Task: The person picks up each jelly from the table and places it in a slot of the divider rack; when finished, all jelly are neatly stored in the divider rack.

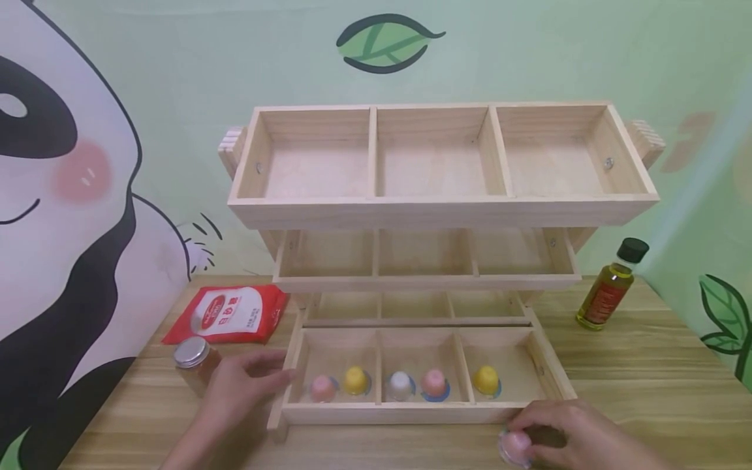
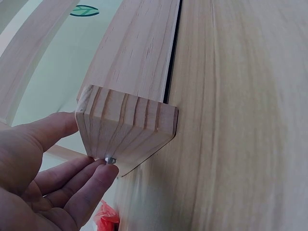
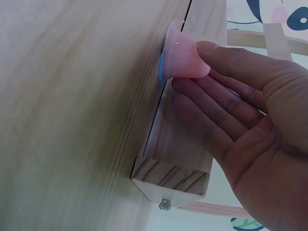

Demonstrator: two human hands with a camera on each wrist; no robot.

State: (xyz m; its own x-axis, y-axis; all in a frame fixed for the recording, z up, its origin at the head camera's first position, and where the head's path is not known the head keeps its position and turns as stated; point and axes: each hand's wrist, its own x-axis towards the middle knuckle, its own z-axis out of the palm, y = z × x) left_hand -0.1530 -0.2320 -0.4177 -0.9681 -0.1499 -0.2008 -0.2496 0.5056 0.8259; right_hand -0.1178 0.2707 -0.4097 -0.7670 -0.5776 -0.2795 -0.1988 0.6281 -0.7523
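Note:
My right hand (image 1: 566, 431) pinches a small pink jelly cup (image 1: 517, 447) between thumb and fingers, at the front right corner of a tiered wooden rack (image 1: 443, 214). In the right wrist view this jelly cup (image 3: 185, 57) overlaps the rack's wooden edge, its blue-edged lid turned toward the tabletop. At the bottom tray's left side, my left hand (image 1: 249, 385) touches the wood with extended fingers. The bottom tray (image 1: 405, 414) holds a pink cup (image 1: 323, 388) and a yellow cup (image 1: 355, 380) left, white (image 1: 401, 386) and pink cups (image 1: 435, 383) in the middle, and a yellow cup (image 1: 486, 380) right.
A red-and-white packet (image 1: 229, 313) lies at the left, behind a jar with a silver lid (image 1: 192, 352). To the right stands an oil bottle (image 1: 608, 290) with a black cap. The rack's upper tiers overhang the bottom tray. A printed backdrop (image 1: 176, 72) hangs behind.

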